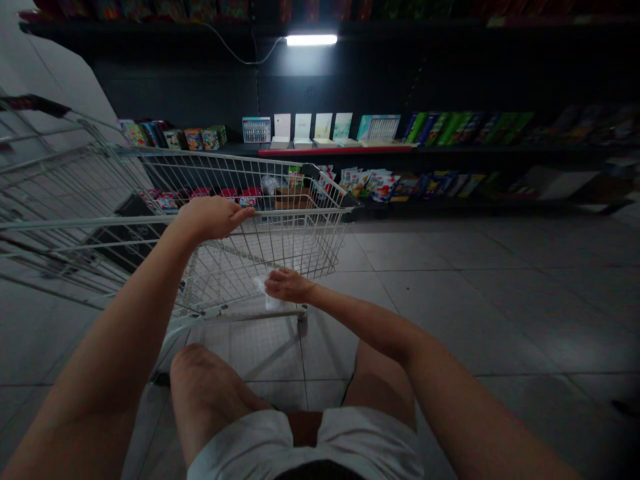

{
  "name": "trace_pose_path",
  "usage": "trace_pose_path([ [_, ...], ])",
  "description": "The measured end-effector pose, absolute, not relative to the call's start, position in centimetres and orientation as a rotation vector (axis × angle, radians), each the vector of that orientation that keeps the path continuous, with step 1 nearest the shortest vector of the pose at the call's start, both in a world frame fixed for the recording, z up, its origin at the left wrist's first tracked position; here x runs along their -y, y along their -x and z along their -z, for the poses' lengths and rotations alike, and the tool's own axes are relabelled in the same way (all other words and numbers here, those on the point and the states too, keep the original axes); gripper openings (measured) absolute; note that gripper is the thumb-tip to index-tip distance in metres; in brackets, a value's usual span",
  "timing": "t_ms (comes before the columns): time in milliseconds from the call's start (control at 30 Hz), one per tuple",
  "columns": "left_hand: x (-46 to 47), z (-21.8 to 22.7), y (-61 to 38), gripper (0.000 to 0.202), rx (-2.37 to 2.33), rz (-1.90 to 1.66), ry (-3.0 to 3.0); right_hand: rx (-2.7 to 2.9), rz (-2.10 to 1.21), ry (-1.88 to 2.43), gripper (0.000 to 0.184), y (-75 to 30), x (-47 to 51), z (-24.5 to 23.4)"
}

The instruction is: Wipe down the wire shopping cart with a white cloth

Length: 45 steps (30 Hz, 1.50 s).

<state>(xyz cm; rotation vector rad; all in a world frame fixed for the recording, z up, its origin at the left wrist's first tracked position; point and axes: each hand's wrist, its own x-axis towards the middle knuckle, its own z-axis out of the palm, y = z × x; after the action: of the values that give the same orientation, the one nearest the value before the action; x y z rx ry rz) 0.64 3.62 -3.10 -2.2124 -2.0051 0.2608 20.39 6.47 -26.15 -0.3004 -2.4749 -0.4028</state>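
Note:
A metal shopping cart stands in front of me, slightly to the left. My left hand lies over its near top rail with the fingers closed around the wire. Lower down, my right hand is closed on a white wipe, either cloth or paper. The wipe is beside the lower side of the cart's basket, just above the base frame. Whether it touches the wire there I cannot tell. My right fingertips are partly hidden.
Dark shelves hold boxed sets, upright cards and colourful packets. A lit tube lamp hangs above. Another cart part with a dark handle is at the left. Grey floor tiles extend right.

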Motion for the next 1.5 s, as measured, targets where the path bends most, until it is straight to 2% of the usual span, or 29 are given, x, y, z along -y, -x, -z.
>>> trace_pose_path([
  [67,-3.7,3.1,-0.7,0.072,2.0,-0.274,2.219,2.297,0.53,0.232,0.019,-19.2,-7.7,23.5],
  [167,-3.7,3.1,-0.7,0.071,1.996,-0.277,2.209,2.073,0.482,0.41,0.023,-16.1,-8.0,21.4],
  [367,-3.3,2.8,-0.4,0.077,2.002,-0.276,2.218,2.435,0.242,0.41,0.019,-13.9,-4.7,26.8],
  [500,-2.9,2.4,-0.2,0.08,2.008,-0.309,2.253,2.519,0.222,0.396,0.037,-18.8,-5.2,28.4],
  [633,-2.6,2.2,-0.1,0.081,2.02,-0.3,2.245,2.45,0.315,0.492,0.017,-25.1,-9.4,25.2],
  [800,-2.9,2.3,0.2,0.074,2.053,-0.273,2.251,1.957,0.601,0.615,0.019,-31.4,-12.6,18.0],
  [900,-3.2,2.4,0.3,0.074,2.035,-0.298,2.259,1.722,0.554,0.738,0.027,-31.5,-12.1,15.9],
  [967,-3.2,2.3,0.2,0.075,2.026,-0.317,2.247,1.704,0.511,0.794,0.036,-30.1,-11.6,17.1],
  [1067,-3.1,2.1,0.0,0.074,2.016,-0.322,2.235,1.784,0.479,0.851,0.041,-27.9,-11.3,22.4],
  [1167,-2.8,1.8,-0.1,0.077,1.983,-0.297,2.27,1.951,0.398,0.914,0.03,-27.4,-10.9,27.6],
  [1233,-2.6,1.6,0.3,0.082,1.992,-0.304,2.282,2.051,0.378,0.883,0.023,-28.2,-10.4,28.6],
  [1367,-2.1,1.6,2.0,0.092,2.059,-0.298,2.283,1.994,0.452,0.696,0.022,-30.9,-9.0,23.5],
  [1500,-1.8,1.5,4.3,0.089,2.271,-0.243,2.307,1.755,0.403,0.822,0.042,-32.4,-8.3,17.4],
])
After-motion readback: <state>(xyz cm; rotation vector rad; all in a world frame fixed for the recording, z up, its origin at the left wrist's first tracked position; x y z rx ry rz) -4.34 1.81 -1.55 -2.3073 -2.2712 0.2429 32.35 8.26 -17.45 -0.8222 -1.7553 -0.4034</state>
